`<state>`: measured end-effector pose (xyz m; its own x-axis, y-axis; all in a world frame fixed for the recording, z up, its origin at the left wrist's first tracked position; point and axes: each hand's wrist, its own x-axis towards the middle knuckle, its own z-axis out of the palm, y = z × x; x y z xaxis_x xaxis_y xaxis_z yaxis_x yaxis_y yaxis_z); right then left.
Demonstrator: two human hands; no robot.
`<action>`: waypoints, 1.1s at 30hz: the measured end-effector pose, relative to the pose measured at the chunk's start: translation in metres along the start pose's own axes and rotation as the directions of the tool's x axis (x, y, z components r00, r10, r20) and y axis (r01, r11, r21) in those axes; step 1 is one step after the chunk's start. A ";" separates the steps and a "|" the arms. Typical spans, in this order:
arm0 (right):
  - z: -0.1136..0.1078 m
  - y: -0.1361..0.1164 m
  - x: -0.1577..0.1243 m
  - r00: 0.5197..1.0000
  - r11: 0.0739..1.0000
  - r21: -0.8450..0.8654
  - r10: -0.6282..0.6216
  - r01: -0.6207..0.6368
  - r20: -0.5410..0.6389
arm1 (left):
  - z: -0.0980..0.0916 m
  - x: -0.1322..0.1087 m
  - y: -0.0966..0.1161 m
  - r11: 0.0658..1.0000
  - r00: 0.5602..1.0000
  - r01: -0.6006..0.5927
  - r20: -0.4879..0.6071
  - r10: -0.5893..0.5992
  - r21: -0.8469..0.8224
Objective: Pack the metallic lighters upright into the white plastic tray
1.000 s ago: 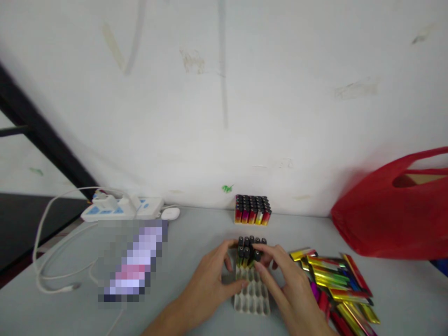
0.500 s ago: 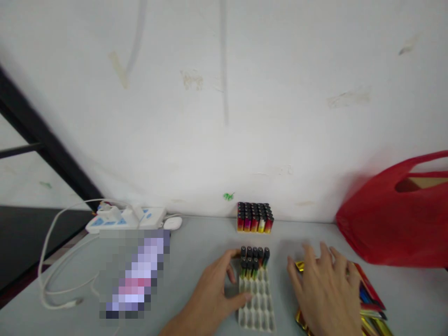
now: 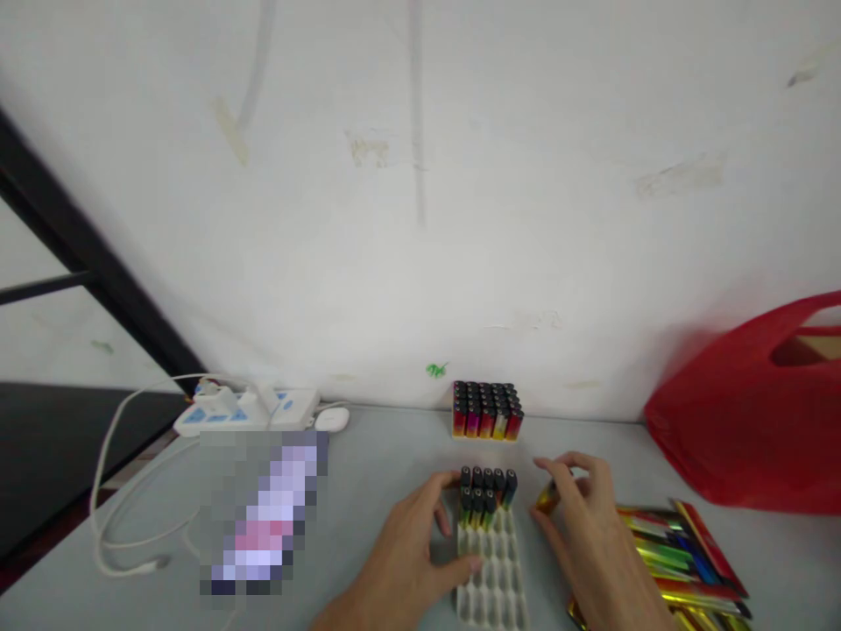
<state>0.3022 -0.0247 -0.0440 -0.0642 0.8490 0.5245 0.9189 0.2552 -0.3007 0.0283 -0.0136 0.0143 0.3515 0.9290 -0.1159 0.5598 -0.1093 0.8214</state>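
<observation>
Tray (image 3: pixel 490 585): Materials and Grip

The tray is pale and matte, with rows of rounded, scalloped hollows. It lies on the smooth grey table (image 3: pixel 368 478), between the hands. Eight slim, black-capped pieces (image 3: pixel 477 499) stand upright at its far end: five in the rear row, three at the left of the next. A compact block (image 3: pixel 487 425) of similar pieces stands beyond, near the wall.

Left hand (image 3: pixel 411 548): thumb and index finger wide apart; the thumb lies over the tray's left edge, the index fingertip beside the far-left cap.

Right hand (image 3: pixel 578 504): fingertips clamped on a glossy, gold-coloured piece with a dark end (image 3: pixel 547 499), tilted, well clear of the tray. A shiny multicoloured pile (image 3: pixel 689 561) lies partly behind the forearm.
</observation>
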 end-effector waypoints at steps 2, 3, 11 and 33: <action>0.002 -0.007 0.000 1.000 0.990 0.140 0.010 -0.011 0.009 | 0.000 0.000 0.001 1.000 1.000 0.009 0.000 -0.009 0.004; 0.001 -0.013 0.001 1.000 0.983 0.185 0.021 -0.023 0.012 | 0.000 0.000 0.001 1.000 1.000 0.012 -0.001 -0.012 0.006; -0.030 -0.049 0.006 0.958 0.853 0.442 0.219 -0.279 0.183 | 0.000 0.000 0.001 1.000 1.000 -0.016 -0.006 0.016 0.010; -0.046 -0.067 0.004 0.909 0.768 0.491 0.383 -0.411 0.162 | 0.001 0.001 -0.003 0.999 0.999 -0.034 0.013 0.034 0.033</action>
<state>0.2584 -0.0600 0.0149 0.2308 0.9449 0.2323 0.5405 0.0740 -0.8381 0.0276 -0.0130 0.0109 0.3802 0.9199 -0.0958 0.5719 -0.1524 0.8060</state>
